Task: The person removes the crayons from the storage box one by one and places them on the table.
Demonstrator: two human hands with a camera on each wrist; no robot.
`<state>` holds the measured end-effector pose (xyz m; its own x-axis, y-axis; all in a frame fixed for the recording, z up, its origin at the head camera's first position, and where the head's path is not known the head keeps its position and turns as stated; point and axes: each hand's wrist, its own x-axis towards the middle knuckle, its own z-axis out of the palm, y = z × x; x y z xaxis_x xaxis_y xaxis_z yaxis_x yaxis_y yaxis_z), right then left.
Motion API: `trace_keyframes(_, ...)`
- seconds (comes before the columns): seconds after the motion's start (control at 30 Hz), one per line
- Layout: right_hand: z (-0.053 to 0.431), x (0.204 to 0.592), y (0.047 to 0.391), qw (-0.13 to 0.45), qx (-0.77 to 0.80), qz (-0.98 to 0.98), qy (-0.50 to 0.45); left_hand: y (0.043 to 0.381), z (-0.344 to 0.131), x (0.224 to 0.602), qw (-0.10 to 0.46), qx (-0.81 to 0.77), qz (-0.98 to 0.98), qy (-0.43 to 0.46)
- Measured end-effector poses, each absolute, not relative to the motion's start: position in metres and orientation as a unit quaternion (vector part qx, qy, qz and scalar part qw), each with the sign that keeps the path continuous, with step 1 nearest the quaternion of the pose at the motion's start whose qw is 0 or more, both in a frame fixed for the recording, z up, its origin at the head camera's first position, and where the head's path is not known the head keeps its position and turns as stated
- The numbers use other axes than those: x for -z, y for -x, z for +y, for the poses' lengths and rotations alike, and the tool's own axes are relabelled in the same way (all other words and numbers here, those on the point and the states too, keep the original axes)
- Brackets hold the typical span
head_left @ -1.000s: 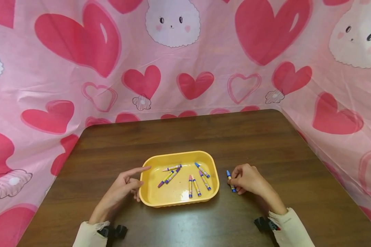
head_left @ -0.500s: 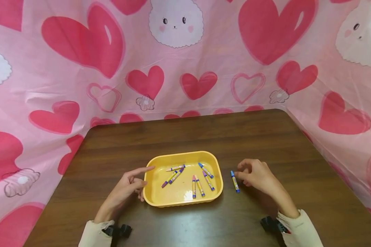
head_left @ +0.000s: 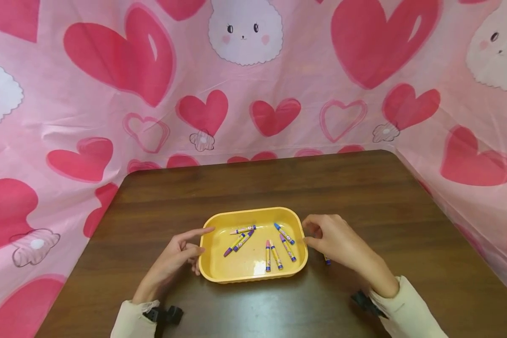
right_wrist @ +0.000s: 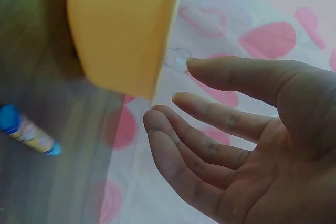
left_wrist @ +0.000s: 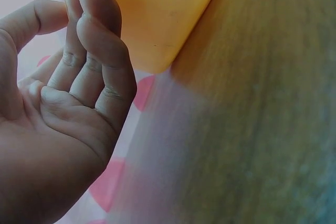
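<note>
A yellow plastic tray [head_left: 241, 270] stands on the table with several crayons lying in it, among them a blue-tipped crayon [head_left: 284, 234] and a pink-tipped crayon [head_left: 268, 256]. My left hand [head_left: 175, 253] holds the tray's left end, index finger reaching over the rim and thumb at its edge; the other fingers bend against the outer wall. At the right end, my right hand [head_left: 335, 239] has its thumb and fingers spread close to the rim, with nothing between them. Beneath it lies a blue crayon [right_wrist: 31, 132] on the table, mostly hidden in the head view.
The dark brown wooden table [head_left: 253, 188] extends around the tray. A pink cloth [head_left: 274, 75] with hearts and bunny faces hangs behind it and along both sides. Black straps [head_left: 165, 314] circle both wrists below cream sleeves.
My right hand has let go of the blue crayon, leaving it on the table, and moved left to the tray's right rim. The left hand stays at the tray. The head view has shifted slightly.
</note>
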<state>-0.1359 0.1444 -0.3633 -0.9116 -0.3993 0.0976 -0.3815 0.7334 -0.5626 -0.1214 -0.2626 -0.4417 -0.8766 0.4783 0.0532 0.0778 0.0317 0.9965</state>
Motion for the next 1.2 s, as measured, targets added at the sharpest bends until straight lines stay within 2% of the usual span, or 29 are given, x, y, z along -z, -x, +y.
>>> trace_keyframes(0.37,0.101,0.345,0.143,0.018,0.253,0.949,0.189,0.12,-0.263,0.443,0.155,-0.662,0.709,-0.188)
trace_keyframes(0.63,0.075,0.367,0.152,0.057,0.207,0.965,0.152,0.12,-0.261,0.442,0.148,-0.661,0.712,-0.185)
trace_keyframes(0.73,0.066,0.385,0.151,0.022,0.167,0.969,0.18,0.12,-0.262,0.442,0.147,-0.659,0.714,-0.186)
trace_keyframes(0.83,0.06,0.404,0.146,-0.04,0.108,0.97,0.215,0.121,-0.262,0.443,0.148,-0.654,0.718,-0.186)
trace_keyframes(1.0,0.052,0.425,0.144,-0.109,0.054,0.967,0.225,0.121,-0.262,0.442,0.149,-0.644,0.729,-0.177)
trace_keyframes(1.2,0.05,0.429,0.147,-0.125,0.05,0.969,0.206,0.12,-0.262,0.442,0.147,-0.64,0.733,-0.178)
